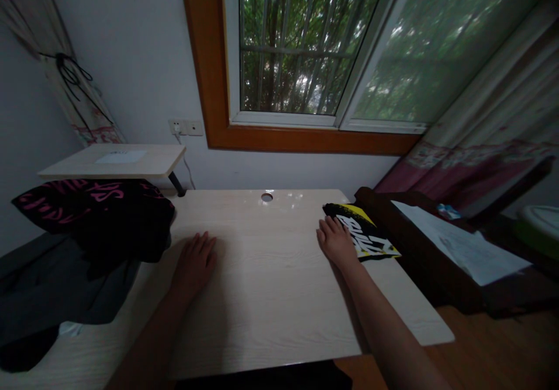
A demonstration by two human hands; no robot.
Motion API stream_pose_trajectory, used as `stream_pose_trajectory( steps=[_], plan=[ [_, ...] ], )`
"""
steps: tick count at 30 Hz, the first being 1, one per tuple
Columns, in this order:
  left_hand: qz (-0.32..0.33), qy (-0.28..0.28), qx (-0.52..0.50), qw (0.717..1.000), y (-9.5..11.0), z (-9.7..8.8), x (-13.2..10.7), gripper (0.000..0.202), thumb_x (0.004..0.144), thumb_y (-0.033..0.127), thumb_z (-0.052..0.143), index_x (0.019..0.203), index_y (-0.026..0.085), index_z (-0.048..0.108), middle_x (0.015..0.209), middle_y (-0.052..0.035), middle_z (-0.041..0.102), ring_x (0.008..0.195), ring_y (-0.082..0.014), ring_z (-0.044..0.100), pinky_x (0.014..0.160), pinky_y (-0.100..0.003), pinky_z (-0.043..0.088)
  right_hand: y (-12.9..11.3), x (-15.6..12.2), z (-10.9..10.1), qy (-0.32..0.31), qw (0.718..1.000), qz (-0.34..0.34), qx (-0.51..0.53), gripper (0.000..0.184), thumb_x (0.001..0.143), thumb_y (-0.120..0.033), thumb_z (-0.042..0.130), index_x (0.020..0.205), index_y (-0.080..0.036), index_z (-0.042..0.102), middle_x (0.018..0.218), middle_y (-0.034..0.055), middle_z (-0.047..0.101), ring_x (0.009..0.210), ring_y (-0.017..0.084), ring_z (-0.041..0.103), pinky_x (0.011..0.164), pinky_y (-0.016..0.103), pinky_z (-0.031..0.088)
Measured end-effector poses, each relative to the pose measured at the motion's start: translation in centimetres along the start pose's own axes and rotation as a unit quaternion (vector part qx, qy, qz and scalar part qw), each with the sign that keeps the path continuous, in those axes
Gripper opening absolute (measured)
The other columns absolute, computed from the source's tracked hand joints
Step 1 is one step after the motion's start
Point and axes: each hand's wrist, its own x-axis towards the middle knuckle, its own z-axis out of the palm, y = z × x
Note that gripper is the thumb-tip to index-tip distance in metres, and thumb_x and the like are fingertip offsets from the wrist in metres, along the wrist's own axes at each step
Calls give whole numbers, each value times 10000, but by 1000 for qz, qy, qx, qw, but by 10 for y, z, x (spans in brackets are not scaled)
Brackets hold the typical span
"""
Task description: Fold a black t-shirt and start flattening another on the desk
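Observation:
My left hand (194, 262) lies flat, palm down, on the pale wooden desk (271, 285), fingers stretched forward and holding nothing. It rests just right of a black garment with pink lettering (98, 215). My right hand (335, 241) also lies flat on the desk with fingers extended, its fingertips touching the near left edge of a black, yellow and white printed packet (364, 233) at the desk's right side.
A grey cloth (52, 285) hangs over the desk's left part. A small raised shelf (117, 162) stands at the back left. A dark wooden piece with white papers (463, 244) sits to the right. A window (305, 46) and wall sockets (186, 127) are behind.

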Motion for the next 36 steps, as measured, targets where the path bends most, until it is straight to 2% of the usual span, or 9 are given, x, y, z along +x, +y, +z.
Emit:
stream_pose_trajectory(
  steps=[4,7,10,14,22,32,36],
  plan=[
    [3,1,-2,1000,-1,2,0,492,1007,339,381,1422,156,571,1560,-135,466,1476,-322,376,1217,-527,291,-5,-2,-15,30,998,53,-28,432,994,-375,479,1352,-171,607,1539,183,466,1393,362,431,1120,516,328],
    [1,2,-5,1000,-2,3,0,492,1003,341,389,1422,159,572,1554,-135,475,1476,-318,377,1218,-530,289,-7,-4,-22,34,994,88,-48,385,982,-368,491,1240,-144,668,1494,218,500,1325,371,490,1081,501,366],
    [1,3,-10,1000,-2,4,0,492,1004,340,385,1423,163,572,1554,-134,475,1476,-317,379,1222,-539,278,-8,-4,-23,31,992,104,-60,354,982,-351,481,1140,-119,697,1436,239,545,1275,361,529,1036,469,403],
    [2,1,-7,1000,-2,4,0,499,1011,350,368,1422,157,573,1560,-138,464,1476,-325,377,1213,-537,295,-9,-5,-20,47,990,109,-77,347,975,-326,482,1098,-79,692,1385,255,574,1201,354,564,990,448,428],
    [-2,0,-10,1000,-1,2,0,492,1004,350,389,1410,151,582,1561,-146,461,1471,-330,381,1207,-546,300,-1,-6,-7,68,992,84,-70,377,975,-218,433,1223,-37,650,1304,257,626,1144,338,597,966,447,454],
    [0,-4,-5,1000,-2,1,0,491,1007,358,386,1418,166,572,1560,-125,469,1477,-311,375,1221,-511,284,-15,-4,-8,65,995,78,-4,492,966,-285,410,1338,-12,580,1396,312,545,1231,404,556,952,524,480],
    [-5,-9,0,1000,0,0,0,490,1007,348,376,1419,167,568,1560,-126,469,1476,-309,377,1224,-501,275,-21,-4,-5,76,994,82,13,528,958,-311,429,1374,-8,545,1425,314,521,1279,422,520,993,534,463]
  ],
)
